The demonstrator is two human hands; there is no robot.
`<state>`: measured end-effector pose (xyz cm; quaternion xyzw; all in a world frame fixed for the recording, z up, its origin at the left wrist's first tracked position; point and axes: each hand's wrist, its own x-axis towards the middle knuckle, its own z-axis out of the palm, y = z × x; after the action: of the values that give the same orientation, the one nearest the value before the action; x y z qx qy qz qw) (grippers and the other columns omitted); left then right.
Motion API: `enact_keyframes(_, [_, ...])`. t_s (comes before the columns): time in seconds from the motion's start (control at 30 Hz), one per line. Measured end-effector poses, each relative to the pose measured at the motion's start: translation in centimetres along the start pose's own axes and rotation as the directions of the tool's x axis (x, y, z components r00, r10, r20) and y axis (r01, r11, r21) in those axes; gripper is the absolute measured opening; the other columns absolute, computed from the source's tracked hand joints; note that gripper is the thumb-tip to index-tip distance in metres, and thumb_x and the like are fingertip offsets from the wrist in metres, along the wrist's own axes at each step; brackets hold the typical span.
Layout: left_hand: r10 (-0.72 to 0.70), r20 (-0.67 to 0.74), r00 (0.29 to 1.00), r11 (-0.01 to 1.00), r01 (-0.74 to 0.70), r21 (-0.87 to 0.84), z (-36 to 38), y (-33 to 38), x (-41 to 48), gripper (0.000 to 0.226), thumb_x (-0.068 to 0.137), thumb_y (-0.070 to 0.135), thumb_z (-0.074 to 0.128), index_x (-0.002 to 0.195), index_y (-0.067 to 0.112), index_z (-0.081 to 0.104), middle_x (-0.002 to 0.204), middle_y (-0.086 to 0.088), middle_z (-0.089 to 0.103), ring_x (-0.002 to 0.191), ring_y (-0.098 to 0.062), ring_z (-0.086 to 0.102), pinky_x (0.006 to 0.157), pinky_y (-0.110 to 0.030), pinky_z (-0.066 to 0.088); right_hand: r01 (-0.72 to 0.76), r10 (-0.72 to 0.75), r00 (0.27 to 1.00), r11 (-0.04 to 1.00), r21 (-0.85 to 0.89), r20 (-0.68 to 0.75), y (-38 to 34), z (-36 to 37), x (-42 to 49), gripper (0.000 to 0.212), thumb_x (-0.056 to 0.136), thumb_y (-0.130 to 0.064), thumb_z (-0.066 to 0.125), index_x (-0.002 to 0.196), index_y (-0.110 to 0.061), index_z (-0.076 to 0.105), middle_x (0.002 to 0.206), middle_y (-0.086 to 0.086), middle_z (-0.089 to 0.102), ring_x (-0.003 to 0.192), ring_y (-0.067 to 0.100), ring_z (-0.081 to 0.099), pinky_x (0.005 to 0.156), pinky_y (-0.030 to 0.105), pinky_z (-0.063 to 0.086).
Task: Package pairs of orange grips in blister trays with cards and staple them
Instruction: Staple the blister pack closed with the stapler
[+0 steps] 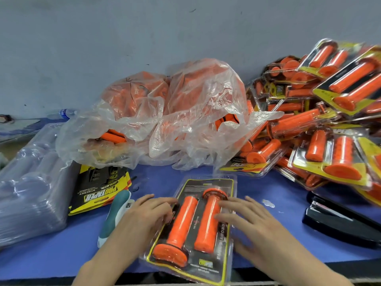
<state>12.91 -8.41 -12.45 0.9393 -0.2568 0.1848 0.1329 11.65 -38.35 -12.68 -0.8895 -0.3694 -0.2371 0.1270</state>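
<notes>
A clear blister tray (208,182) with a black and yellow card lies on the blue table at the front centre. Two orange grips lie side by side in it: the left grip (181,223) and the right grip (208,223). My left hand (144,213) rests on the tray's left edge, fingers stretched toward the left grip. My right hand (247,219) lies flat on the tray's right side, fingertips touching the right grip. A green and white stapler (114,213) lies just left of my left hand. A black stapler (338,221) lies at the right.
A stack of empty clear trays (28,186) fills the left. Printed cards (99,188) lie beside it. A plastic bag of loose orange grips (165,114) sits behind the tray. Several finished packs (329,120) are piled at the right. The table's front edge (41,273) is close.
</notes>
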Motion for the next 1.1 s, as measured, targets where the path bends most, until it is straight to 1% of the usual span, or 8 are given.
enact_keyframes(0.1, [-0.079, 0.005, 0.997, 0.997, 0.079, 0.019, -0.2, -0.1, 0.2, 0.011, 0.088, 0.029, 0.045, 0.085, 0.037, 0.053, 0.133, 0.016, 0.059, 0.102, -0.015, 0.064, 0.085, -0.035, 0.049, 0.04, -0.037, 0.998, 0.998, 0.04, -0.056, -0.2, 1.1, 0.5, 0.04, 0.068, -0.028, 0.087, 0.104, -0.03, 0.068, 0.11, -0.01, 0.065, 0.106, 0.007, 0.064, 0.106, 0.035, 0.042])
enact_keyframes(0.2, [-0.162, -0.016, 0.987, 0.986, 0.162, 0.04, -0.6, -1.0, 0.2, 0.056, 0.079, -0.009, 0.055, 0.109, 0.036, 0.067, 0.138, 0.008, 0.055, 0.109, -0.017, 0.063, 0.088, -0.031, 0.049, 0.09, -0.093, 0.977, 0.996, -0.029, -0.192, -0.6, 1.4, 1.2, 0.01, 0.08, -0.024, 0.077, 0.086, -0.029, 0.069, 0.086, -0.005, 0.062, 0.081, 0.014, 0.064, 0.101, 0.035, 0.048])
enact_keyframes(0.33, [-0.41, -0.34, 0.846, 0.888, 0.286, -0.359, -2.7, -0.4, -0.8, 0.05, 0.092, -0.004, 0.054, 0.106, 0.044, 0.061, 0.111, 0.021, 0.066, 0.106, -0.001, 0.062, 0.089, -0.012, 0.044, 0.065, -0.101, 0.953, 0.989, -0.133, -0.286, -1.8, 1.5, 1.7, 0.011, 0.089, -0.028, 0.063, 0.079, -0.03, 0.069, 0.073, -0.004, 0.053, 0.066, 0.018, 0.055, 0.075, 0.026, 0.051])
enact_keyframes(0.4, [-0.293, -0.418, 0.86, 0.928, 0.152, -0.339, -2.9, 1.4, -1.4, 0.016, 0.096, 0.029, 0.055, 0.103, 0.041, 0.062, 0.104, 0.022, 0.064, 0.101, -0.004, 0.062, 0.092, -0.018, 0.045, 0.039, -0.098, 0.934, 0.984, -0.175, -0.344, -2.3, 1.6, 2.1, 0.014, 0.089, -0.027, 0.063, 0.077, -0.028, 0.069, 0.07, -0.004, 0.051, 0.06, 0.018, 0.049, 0.06, 0.027, 0.046])
enact_keyframes(0.47, [-0.094, -0.379, 0.921, 0.982, 0.023, -0.187, -2.4, 3.0, -2.1, 0.018, 0.092, 0.049, 0.054, 0.101, 0.038, 0.065, 0.101, 0.023, 0.062, 0.1, -0.003, 0.061, 0.099, -0.028, 0.04, 0.019, -0.101, 0.913, 0.979, -0.205, -0.396, -2.6, 1.8, 2.4, 0.015, 0.088, -0.024, 0.065, 0.073, -0.026, 0.069, 0.067, -0.003, 0.051, 0.056, 0.019, 0.047, 0.053, 0.03, 0.046])
enact_keyframes(0.6, [0.197, -0.265, 0.944, 0.979, -0.176, 0.1, -0.6, 3.0, -1.9, 0.016, 0.084, 0.039, 0.063, 0.092, 0.031, 0.074, 0.097, 0.015, 0.066, 0.088, -0.006, 0.062, 0.091, -0.021, 0.042, -0.01, -0.095, 0.896, 0.972, -0.233, -0.433, -2.7, 2.3, 2.7, 0.026, 0.092, -0.026, 0.06, 0.067, -0.021, 0.068, 0.064, -0.001, 0.053, 0.053, 0.021, 0.047, 0.05, 0.03, 0.044])
enact_keyframes(0.8, [0.194, -0.314, 0.929, 0.979, -0.163, 0.122, 0.4, 2.5, -1.1, 0.02, 0.085, 0.012, 0.055, 0.078, 0.02, 0.072, 0.092, 0.011, 0.068, 0.084, -0.015, 0.065, 0.069, -0.023, 0.052, -0.032, -0.058, 0.93, 0.971, -0.237, -0.364, -4.0, 3.1, 3.4, 0.013, 0.083, -0.02, 0.063, 0.075, -0.029, 0.069, 0.067, -0.003, 0.053, 0.055, 0.021, 0.05, 0.051, 0.031, 0.047])
enact_keyframes(1.1, [0.03, -0.219, 0.975, 1.0, -0.027, 0.017, 1.5, 2.6, -0.8, 0.022, 0.071, 0.018, 0.078, 0.087, 0.021, 0.064, 0.11, 0.012, 0.066, 0.11, -0.01, 0.063, 0.088, -0.024, 0.045, -0.007, -0.078, 0.932, 0.972, -0.234, -0.353, -6.4, 4.3, 5.9, 0.015, 0.08, -0.021, 0.067, 0.066, -0.022, 0.063, 0.07, -0.003, 0.056, 0.059, 0.02, 0.054, 0.054, 0.031, 0.046])
